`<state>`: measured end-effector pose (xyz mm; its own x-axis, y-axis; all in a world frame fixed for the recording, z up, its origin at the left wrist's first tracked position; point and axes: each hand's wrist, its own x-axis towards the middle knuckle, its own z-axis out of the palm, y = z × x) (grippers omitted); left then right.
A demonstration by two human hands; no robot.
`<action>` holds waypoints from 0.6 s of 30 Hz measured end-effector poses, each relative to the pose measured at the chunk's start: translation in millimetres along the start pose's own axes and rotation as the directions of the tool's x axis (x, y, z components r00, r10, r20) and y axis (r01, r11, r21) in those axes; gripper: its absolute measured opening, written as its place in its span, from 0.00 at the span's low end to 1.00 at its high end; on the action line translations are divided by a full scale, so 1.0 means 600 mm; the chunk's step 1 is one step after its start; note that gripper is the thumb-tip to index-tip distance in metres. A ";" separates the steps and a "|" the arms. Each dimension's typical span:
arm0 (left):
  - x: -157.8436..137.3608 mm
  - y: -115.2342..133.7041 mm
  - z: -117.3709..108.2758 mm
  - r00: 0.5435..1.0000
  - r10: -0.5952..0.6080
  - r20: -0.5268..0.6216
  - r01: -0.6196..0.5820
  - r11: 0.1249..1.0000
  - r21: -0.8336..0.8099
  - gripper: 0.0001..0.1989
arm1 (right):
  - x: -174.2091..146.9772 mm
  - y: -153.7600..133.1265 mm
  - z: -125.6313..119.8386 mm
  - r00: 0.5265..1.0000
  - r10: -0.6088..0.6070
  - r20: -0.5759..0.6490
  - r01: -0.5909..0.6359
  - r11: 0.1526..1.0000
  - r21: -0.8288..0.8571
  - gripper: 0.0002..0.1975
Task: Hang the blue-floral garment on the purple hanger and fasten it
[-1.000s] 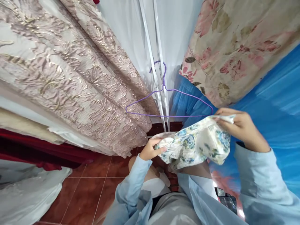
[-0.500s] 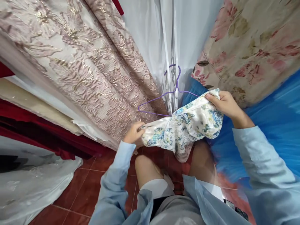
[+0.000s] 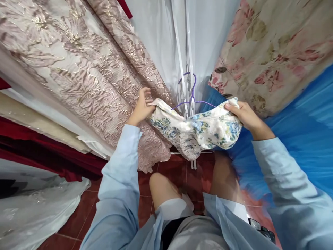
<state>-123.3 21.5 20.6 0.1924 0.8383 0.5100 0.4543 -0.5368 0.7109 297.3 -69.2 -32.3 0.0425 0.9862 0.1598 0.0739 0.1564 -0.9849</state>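
A white garment [image 3: 182, 133] with a blue and yellow floral print is stretched between my two hands. Its left upper corner is pinched by my left hand [image 3: 143, 107], the other fingers slightly raised. My right hand [image 3: 247, 116] grips the right upper corner, thumb on top. Behind the garment's top edge is a purple hanger [image 3: 193, 94], its hook upward near thin white poles [image 3: 191, 59]. The cloth covers the hanger's lower bar and both of its ends.
A pink and gold brocade fabric [image 3: 104, 80] hangs at left, a floral fabric [image 3: 275, 66] and blue tulle [image 3: 293, 132] at right. White cloth [image 3: 153, 38] hangs behind. Dark red fabric [image 3: 52, 149] and a white gown [image 3: 44, 208] lie further left. The floor [image 3: 174, 173] is red tile.
My left hand has moved up with its corner of the garment, which now lies over the hanger's left arm. My right hand has shifted slightly left, keeping its grip.
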 end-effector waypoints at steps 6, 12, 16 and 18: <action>-0.063 0.057 0.089 0.981 0.062 0.183 -0.067 0.997 0.025 0.14 | -0.027 -0.003 0.001 0.998 0.019 -0.059 -0.004 0.972 0.237 0.19; -0.060 0.091 0.136 0.964 0.238 0.121 -0.260 0.941 0.217 0.13 | -0.013 -0.049 -0.017 0.998 -0.046 -0.041 0.054 0.974 0.222 0.18; -0.037 0.131 0.165 0.921 0.361 0.149 -0.388 0.885 0.255 0.13 | -0.009 -0.090 -0.024 0.977 0.022 0.210 -0.059 0.984 0.169 0.21; -0.026 0.149 0.183 0.899 0.415 0.141 -0.438 0.860 0.263 0.15 | -0.026 -0.108 -0.022 0.975 0.016 0.223 -0.060 0.979 0.193 0.21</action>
<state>10.1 -29.3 22.9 0.4841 0.5442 0.6851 0.5348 -0.8038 0.2606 304.9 -95.2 29.7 -0.1792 0.9758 0.1251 -0.1221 0.1042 -0.9870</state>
